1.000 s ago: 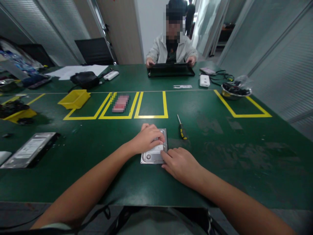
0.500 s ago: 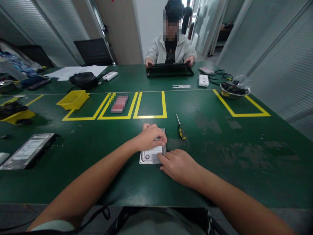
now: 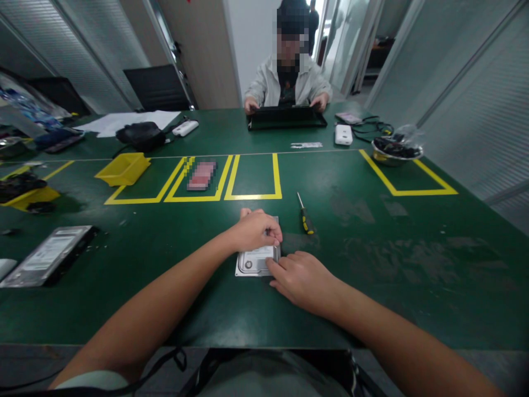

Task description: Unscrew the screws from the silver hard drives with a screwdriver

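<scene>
A silver hard drive (image 3: 255,263) with a pale label lies flat on the green table in front of me. My left hand (image 3: 257,229) arches over its upper half, thumb and fingertips pinched together near the drive's right edge. Whatever is in that pinch, if anything, is too small to make out. From the lower right, my right hand (image 3: 303,281) holds the drive's edge, one fingertip resting on top and the other fingers curled. Beyond the drive, to its right, is a screwdriver (image 3: 305,218) with a yellow and black handle.
A larger drive-like unit (image 3: 53,253) lies at left, with small bits beside it. Yellow bins (image 3: 124,169) stand farther back. A metal bowl (image 3: 394,159) of dark parts sits at back right. Opposite, a person (image 3: 289,82) holds a black panel (image 3: 287,119).
My left fingers have shifted very slightly over the drive. The right hand and the hard drive look unmoved.
</scene>
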A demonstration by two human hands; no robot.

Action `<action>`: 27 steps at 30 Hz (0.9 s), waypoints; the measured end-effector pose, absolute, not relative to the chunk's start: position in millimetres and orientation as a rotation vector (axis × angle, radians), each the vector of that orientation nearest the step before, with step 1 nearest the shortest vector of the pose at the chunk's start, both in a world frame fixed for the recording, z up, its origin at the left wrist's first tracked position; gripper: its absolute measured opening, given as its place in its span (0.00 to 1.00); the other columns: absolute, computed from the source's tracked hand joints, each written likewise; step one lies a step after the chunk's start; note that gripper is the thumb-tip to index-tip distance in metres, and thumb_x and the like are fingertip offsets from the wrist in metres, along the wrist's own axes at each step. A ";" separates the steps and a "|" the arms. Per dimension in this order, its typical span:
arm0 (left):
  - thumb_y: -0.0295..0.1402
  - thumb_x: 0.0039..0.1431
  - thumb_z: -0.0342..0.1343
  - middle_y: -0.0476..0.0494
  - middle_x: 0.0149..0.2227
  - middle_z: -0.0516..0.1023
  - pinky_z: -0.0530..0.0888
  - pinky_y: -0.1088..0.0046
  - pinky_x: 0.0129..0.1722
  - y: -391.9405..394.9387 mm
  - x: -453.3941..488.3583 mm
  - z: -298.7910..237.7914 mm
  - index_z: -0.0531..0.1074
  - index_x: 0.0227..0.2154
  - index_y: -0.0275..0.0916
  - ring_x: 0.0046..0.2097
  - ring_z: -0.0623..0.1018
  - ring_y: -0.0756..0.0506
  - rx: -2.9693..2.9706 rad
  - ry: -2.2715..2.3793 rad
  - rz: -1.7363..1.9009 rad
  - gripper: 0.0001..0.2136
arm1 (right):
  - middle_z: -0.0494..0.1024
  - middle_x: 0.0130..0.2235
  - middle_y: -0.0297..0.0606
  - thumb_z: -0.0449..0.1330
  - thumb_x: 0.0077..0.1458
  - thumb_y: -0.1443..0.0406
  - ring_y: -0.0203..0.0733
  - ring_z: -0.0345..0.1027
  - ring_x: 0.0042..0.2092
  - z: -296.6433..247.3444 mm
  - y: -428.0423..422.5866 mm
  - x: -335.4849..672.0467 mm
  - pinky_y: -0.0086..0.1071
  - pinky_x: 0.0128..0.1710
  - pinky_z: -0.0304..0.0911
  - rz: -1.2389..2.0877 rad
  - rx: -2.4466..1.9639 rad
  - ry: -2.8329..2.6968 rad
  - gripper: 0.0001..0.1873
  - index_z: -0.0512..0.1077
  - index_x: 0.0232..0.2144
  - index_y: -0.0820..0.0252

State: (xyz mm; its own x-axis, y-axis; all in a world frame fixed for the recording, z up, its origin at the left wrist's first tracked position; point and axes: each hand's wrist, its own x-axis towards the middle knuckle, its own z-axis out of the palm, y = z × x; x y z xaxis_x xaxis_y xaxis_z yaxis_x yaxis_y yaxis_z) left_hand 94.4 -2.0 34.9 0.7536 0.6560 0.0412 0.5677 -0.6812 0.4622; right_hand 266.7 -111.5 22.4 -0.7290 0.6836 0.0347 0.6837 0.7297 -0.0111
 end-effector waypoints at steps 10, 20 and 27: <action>0.30 0.50 0.61 0.53 0.26 0.82 0.58 0.69 0.35 -0.2 102.6 44.2 0.82 0.27 0.45 0.31 0.78 0.47 2.422 1.022 0.151 0.05 | 0.78 0.36 0.38 0.61 0.61 0.59 0.45 0.73 0.35 21.7 -112.4 268.1 0.37 0.32 0.55 0.005 -1.129 -2.884 0.16 0.68 0.47 0.62; 0.29 0.46 0.65 0.54 0.26 0.82 0.60 0.67 0.37 7.2 108.4 48.7 0.82 0.27 0.45 0.31 0.79 0.46 2.343 1.064 0.002 0.04 | 0.77 0.36 0.37 0.61 0.61 0.59 0.44 0.72 0.35 21.6 -111.1 268.0 0.36 0.32 0.55 0.005 -1.139 -2.882 0.16 0.68 0.48 0.62; 0.29 0.48 0.65 0.53 0.28 0.82 0.59 0.68 0.35 1.0 100.3 42.4 0.80 0.30 0.43 0.32 0.79 0.46 2.387 1.018 0.112 0.05 | 0.78 0.36 0.37 0.61 0.61 0.60 0.45 0.72 0.35 21.4 -111.5 268.5 0.36 0.32 0.55 0.009 -1.142 -2.883 0.15 0.68 0.47 0.61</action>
